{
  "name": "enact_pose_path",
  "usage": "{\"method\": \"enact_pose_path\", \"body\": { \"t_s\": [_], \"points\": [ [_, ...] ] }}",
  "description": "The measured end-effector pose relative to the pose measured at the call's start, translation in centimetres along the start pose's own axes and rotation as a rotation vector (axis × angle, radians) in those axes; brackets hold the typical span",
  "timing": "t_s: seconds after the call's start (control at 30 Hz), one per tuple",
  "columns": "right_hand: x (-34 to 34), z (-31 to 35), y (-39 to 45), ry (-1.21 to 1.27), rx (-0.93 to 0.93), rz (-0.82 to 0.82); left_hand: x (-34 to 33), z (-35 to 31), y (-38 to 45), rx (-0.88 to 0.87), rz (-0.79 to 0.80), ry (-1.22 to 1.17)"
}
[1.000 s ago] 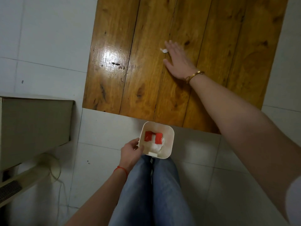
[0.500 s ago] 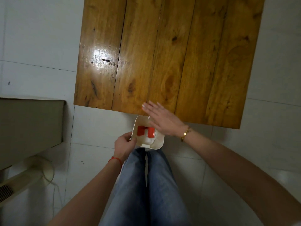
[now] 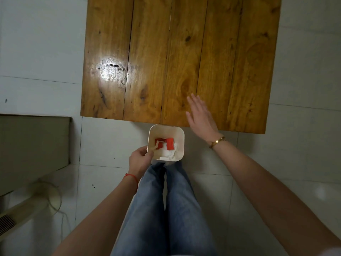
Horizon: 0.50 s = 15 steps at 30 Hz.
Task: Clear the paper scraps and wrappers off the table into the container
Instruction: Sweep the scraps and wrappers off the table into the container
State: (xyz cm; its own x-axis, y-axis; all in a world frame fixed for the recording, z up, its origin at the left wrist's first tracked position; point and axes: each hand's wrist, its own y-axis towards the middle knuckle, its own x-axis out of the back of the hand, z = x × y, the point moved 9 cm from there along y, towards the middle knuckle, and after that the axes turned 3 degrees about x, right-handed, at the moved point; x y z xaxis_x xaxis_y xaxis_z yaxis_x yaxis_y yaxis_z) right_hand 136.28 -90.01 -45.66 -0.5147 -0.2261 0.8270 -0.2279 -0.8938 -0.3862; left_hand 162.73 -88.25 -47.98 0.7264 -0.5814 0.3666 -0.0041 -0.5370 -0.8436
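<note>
You are holding the container (image 3: 177,145) by its rim with your left hand (image 3: 140,159), fingers pinching the near-left corner, just below the worktop (image 3: 177,58) edge. Your right hand (image 3: 200,117) is hovering flat and empty, beside the container over that edge. The scraps (image 3: 167,146) are lying inside it (red wrappers on white paper); none is showing on the worktop. That one-corner pinch is risking a tilt, spilling everything onto the floor.
</note>
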Motion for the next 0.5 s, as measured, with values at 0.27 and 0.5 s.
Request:
{"method": "enact_pose_path", "body": {
  "t_s": [0.27,0.5],
  "points": [
    [-4.7,3.6,-5.6,-0.051,0.178,0.268,0.1,-0.2,-1.5,0.007,0.017,0.021],
    [-3.9,5.6,-12.0,0.18,0.056,0.192,1.6,-1.1,-4.7,-0.013,0.035,0.038]
  ]
}}
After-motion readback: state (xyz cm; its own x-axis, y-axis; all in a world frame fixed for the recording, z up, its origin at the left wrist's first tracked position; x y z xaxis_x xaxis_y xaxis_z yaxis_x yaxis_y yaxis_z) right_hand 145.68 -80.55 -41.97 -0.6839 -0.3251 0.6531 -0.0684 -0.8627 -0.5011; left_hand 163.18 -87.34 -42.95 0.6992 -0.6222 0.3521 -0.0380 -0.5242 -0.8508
